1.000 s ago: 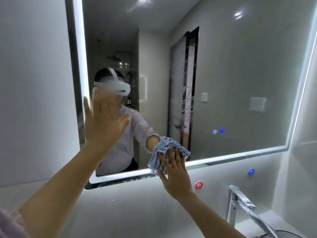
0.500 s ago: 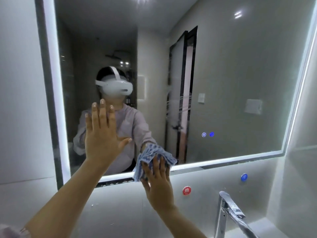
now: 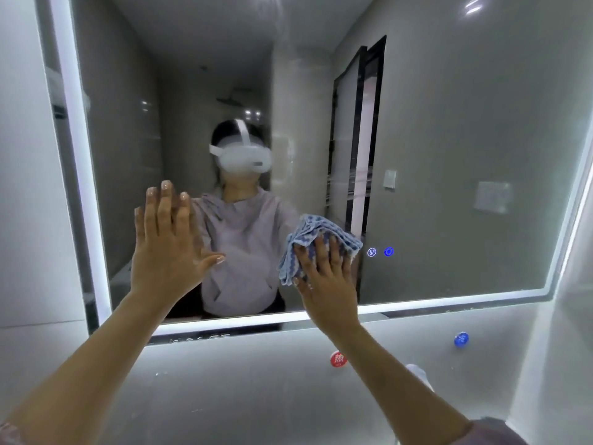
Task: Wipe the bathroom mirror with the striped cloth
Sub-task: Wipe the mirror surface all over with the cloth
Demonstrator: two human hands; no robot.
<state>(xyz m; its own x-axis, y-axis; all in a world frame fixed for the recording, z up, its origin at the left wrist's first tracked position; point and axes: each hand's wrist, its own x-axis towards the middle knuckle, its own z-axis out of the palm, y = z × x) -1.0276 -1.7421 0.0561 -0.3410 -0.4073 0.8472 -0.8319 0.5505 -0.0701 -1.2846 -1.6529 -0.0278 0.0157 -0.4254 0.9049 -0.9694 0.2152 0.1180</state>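
Observation:
The bathroom mirror (image 3: 449,123) fills most of the view, with a lit white band along its left, bottom and right edges. A bunched blue-and-white striped cloth (image 3: 316,234) is pressed flat against the lower middle of the glass under my right hand (image 3: 327,284), whose fingers spread over it. My left hand (image 3: 167,245) rests flat on the glass to the left, fingers up and apart, holding nothing. The mirror reflects a person in a lilac hoodie wearing a white headset.
Two small lit blue touch icons (image 3: 380,252) sit on the glass just right of the cloth. Below the mirror, the grey wall carries a red round sticker (image 3: 337,359) and a blue round sticker (image 3: 461,339). A chrome tap top (image 3: 418,375) shows behind my right forearm.
My right hand has slid the cloth up from the mirror's bottom lit edge onto the glass. The view has shifted, so the tap has dropped mostly out of sight. My left hand stays pressed flat.

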